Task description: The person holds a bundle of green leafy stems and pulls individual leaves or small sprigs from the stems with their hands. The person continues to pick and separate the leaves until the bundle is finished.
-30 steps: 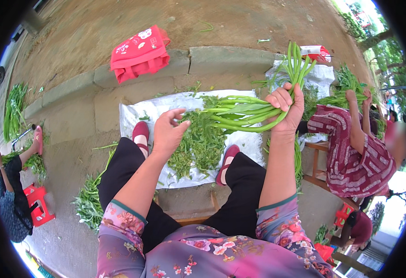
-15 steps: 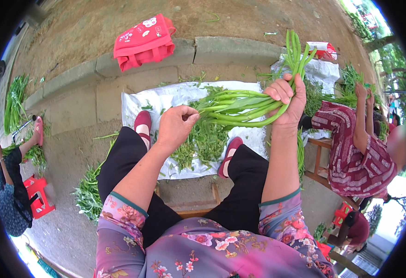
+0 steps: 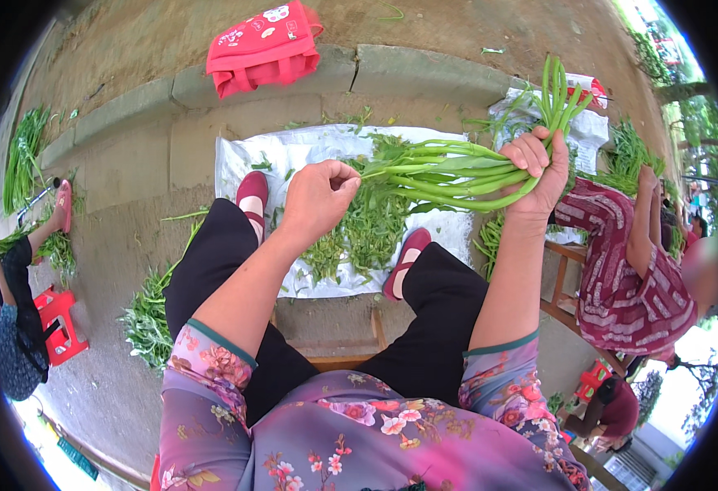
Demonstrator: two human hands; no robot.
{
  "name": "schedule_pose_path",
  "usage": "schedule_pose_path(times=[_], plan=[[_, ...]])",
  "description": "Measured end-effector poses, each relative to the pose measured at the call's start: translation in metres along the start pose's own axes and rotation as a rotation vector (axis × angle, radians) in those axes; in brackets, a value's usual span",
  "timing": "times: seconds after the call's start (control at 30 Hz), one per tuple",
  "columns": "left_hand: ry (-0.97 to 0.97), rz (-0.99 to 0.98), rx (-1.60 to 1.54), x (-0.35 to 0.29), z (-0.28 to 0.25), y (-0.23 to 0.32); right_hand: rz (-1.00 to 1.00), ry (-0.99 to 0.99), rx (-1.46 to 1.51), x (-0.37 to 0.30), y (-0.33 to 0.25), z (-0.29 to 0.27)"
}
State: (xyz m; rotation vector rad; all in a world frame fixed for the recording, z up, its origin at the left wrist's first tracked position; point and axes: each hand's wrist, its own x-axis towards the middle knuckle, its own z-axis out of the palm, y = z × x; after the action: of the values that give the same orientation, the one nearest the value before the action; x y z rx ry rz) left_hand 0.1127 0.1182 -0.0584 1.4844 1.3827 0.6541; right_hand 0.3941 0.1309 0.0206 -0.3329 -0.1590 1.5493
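Observation:
My right hand (image 3: 535, 176) is wrapped round a bunch of long leafy green stems (image 3: 457, 172). The pale cut ends stand up above my fist, and the bent stalks run left with their leaves toward my other hand. My left hand (image 3: 320, 199) is closed in a pinch at a thin leaf tip of this bunch; the fingertips partly hide it. Below both hands a white plastic sheet (image 3: 240, 155) lies on the ground between my feet. On it is a loose heap of plucked leaves (image 3: 359, 237).
A red bag (image 3: 265, 49) rests by the stone kerb (image 3: 424, 69). More greens (image 3: 150, 323) lie left of my leg. At the right a person in a patterned maroon dress (image 3: 621, 278) sits close by; another person sits far left near a red stool (image 3: 63, 327).
My right hand and the bunch have shifted right, drawing away from my left hand. The left hand has moved slightly, still pinching at the leaf ends.

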Motion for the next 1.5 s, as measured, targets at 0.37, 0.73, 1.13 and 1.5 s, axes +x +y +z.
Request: schedule_pose_path(times=[0.37, 0.73, 1.13, 1.5], plan=[[-0.015, -0.139, -0.349, 0.003, 0.003, 0.0, -0.004, -0.011, 0.006, 0.001, -0.006, -0.003], [-0.066, -0.421, -0.751, 0.007, -0.002, -0.004, -0.022, 0.001, -0.043, 0.004, 0.002, 0.001], [0.036, -0.405, -0.609, 0.007, 0.001, -0.011, -0.02, -0.049, 0.033, 0.003, -0.007, -0.002], [0.136, 0.119, 0.019, 0.002, 0.012, 0.0, 0.02, -0.034, -0.002, 0.004, 0.006, 0.001]])
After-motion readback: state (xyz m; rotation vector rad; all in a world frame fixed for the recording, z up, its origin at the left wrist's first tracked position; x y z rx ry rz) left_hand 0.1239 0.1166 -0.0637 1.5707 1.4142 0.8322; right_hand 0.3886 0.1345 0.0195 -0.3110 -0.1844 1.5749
